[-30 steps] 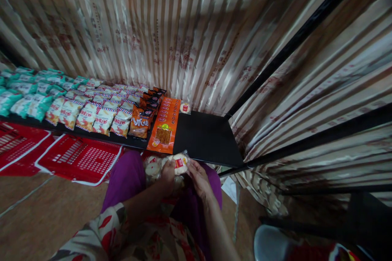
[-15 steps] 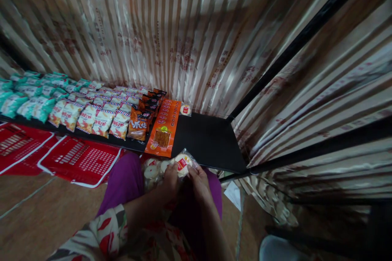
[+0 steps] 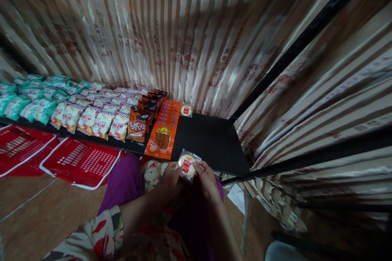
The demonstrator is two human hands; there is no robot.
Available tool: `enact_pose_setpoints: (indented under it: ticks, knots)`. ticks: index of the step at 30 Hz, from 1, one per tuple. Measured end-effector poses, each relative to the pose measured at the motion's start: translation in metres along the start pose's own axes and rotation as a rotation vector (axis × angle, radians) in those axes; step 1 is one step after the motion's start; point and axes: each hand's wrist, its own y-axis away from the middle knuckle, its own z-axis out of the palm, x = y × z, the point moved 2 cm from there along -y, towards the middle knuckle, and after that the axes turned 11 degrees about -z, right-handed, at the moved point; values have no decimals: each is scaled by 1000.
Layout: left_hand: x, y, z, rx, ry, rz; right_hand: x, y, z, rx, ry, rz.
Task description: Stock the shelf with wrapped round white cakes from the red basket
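Note:
Both my hands hold one small clear packet with a round white cake and red label just in front of the black shelf. My left hand grips its left side and my right hand its right side. Under my hands, on my purple lap, lies a bag with more round white cakes. One same packet lies at the back of the shelf, beside a long orange snack pack.
Rows of snack bags fill the shelf's left part: orange-brown bags, white-red bags, teal bags. Red plastic baskets lie on the floor below. Striped curtain hangs behind and to the right, with black shelf frame bars.
My hands have lifted the cake packet slightly up and forward, toward the shelf edge. The view has shifted a little.

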Motion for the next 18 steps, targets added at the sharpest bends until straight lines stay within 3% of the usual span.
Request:
enact_pose_setpoints:
  ticks: [5, 10, 18]
  knots:
    - [5, 4, 6, -90, 157, -64, -4, -9, -4, -8, 14, -12]
    - [13, 6, 12, -92, 276, -132, -10, -14, -5, -2, 52, -31]
    - [26, 1, 22, -57, 362, -116, -13, -24, -7, -11, 99, -73]
